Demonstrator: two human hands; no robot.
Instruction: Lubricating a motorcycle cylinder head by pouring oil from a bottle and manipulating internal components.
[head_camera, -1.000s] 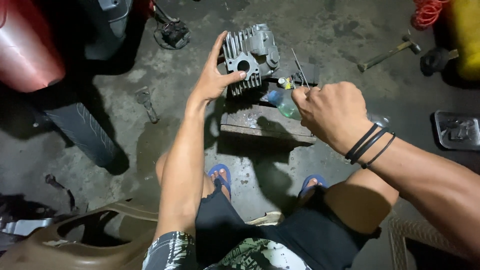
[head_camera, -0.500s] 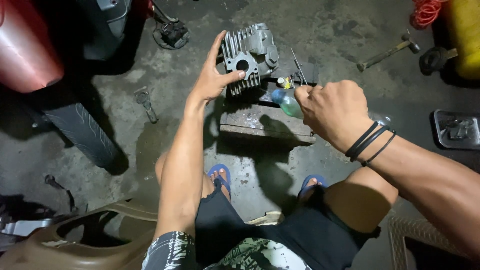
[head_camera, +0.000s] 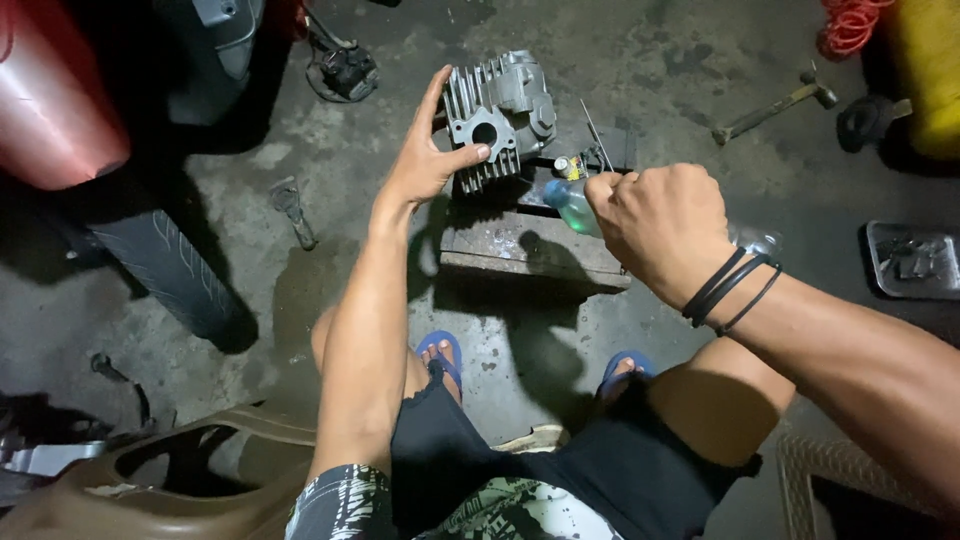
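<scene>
Your left hand (head_camera: 425, 160) grasps the finned metal cylinder (head_camera: 497, 117) on the wooden block (head_camera: 530, 248), fingers spread around it. Your right hand (head_camera: 660, 225) is clenched on a small clear bottle (head_camera: 572, 203) beside it.

Dim, stained concrete floor (head_camera: 330, 170) with a brown plastic chair (head_camera: 150, 480).
</scene>
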